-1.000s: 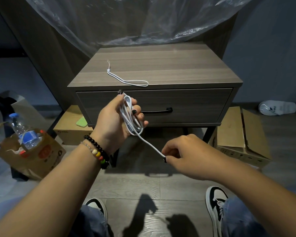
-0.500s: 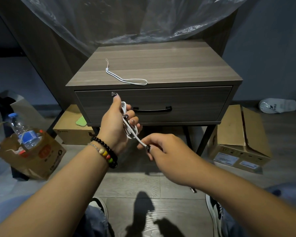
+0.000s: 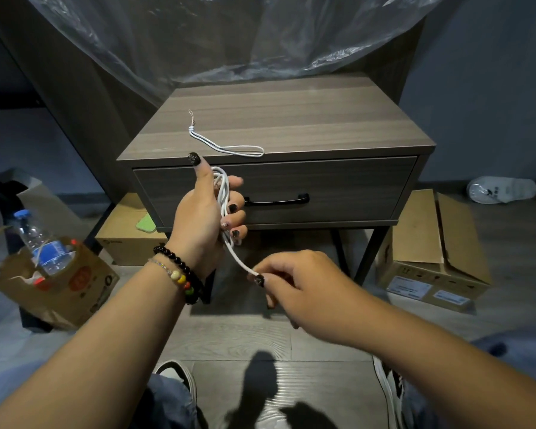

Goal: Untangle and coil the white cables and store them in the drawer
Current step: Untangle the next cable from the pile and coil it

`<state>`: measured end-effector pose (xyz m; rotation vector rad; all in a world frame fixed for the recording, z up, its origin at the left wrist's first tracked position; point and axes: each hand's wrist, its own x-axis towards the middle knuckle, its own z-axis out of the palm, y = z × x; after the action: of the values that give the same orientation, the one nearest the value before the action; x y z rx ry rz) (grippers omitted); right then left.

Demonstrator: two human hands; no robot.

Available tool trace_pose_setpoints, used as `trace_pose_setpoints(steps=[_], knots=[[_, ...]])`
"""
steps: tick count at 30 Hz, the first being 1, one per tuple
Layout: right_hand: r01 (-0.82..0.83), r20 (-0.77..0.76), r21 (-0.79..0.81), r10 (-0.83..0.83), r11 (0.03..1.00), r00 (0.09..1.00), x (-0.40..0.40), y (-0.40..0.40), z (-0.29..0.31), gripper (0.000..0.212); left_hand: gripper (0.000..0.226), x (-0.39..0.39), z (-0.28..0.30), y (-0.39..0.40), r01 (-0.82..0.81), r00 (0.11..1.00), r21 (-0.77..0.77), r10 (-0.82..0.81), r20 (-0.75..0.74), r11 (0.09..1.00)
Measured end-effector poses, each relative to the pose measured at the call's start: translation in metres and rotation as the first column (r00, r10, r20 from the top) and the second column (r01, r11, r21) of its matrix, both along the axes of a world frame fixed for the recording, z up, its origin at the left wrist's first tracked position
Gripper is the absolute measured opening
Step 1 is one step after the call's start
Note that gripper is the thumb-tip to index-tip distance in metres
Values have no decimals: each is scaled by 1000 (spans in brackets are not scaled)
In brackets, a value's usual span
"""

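my left hand [image 3: 198,218] has its grip curled round a bundle of loops of the white cable [image 3: 222,193], thumb up, held in front of the drawer [image 3: 322,187]. my right hand [image 3: 297,283] pinches the cable's free tail low and to the right of the coil. half a second ago that hand was up against the coil laying a turn in; a second ago it was lower with a longer tail stretched out. the tail is now shorter than it was then, so i judge another loop has gone onto the bundle and only a short end is left to wind.

a second white cord [image 3: 226,144] lies on the nightstand top [image 3: 291,119], near its front edge toward the left corner, in a long flat loop, not coiled. it has not shifted.

the drawer is closed, its black handle [image 3: 276,201] untouched, so i cannot see what is in it; nothing is stored yet. a paper bag [image 3: 59,289] on the floor to the left holds a water bottle [image 3: 41,243]. a cardboard box [image 3: 433,258] to the right has its flaps open, contents hidden. another box [image 3: 127,236] sits under the nightstand's left side, something green lying on it.
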<state>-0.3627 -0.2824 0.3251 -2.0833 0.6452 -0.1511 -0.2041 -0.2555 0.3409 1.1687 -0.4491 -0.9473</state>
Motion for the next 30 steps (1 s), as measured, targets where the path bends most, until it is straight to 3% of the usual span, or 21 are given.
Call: trace_pose_setpoints(steps=[2,4,6,8,11,17,22,26,30], knots=[[-18,-60,84,23,996,998,-8,-12,4,17,64,1,0,2,59,998,-5,-59,27,998],[5,-71,-11,-6,1000,997,-14,-25,7,16,71,1,1,5,133,990,4,-133,47,991],[140,59,-104,-135,985,989,-17,-36,12,15,74,-3,2,8,226,970,23,-227,91,974],[282,263,-2,-272,959,926,-21,-44,19,12,71,-10,2,10,325,934,41,-327,143,945],[309,381,151,-344,939,858,-24,-46,27,15,73,-20,3,10,428,884,63,-432,181,902],[211,402,165,-261,963,878,-13,-41,27,16,55,-29,-4,11,507,813,97,-513,274,856],[135,446,199,-213,971,869,-10,-39,29,11,95,-23,-7,8,632,735,60,-622,270,773],[130,477,173,-199,976,856,-8,-37,30,6,103,-24,-12,10,666,716,26,-648,259,746],[203,482,116,-234,972,844,-5,-41,31,4,92,-25,-12,10,648,711,94,-644,283,756]])
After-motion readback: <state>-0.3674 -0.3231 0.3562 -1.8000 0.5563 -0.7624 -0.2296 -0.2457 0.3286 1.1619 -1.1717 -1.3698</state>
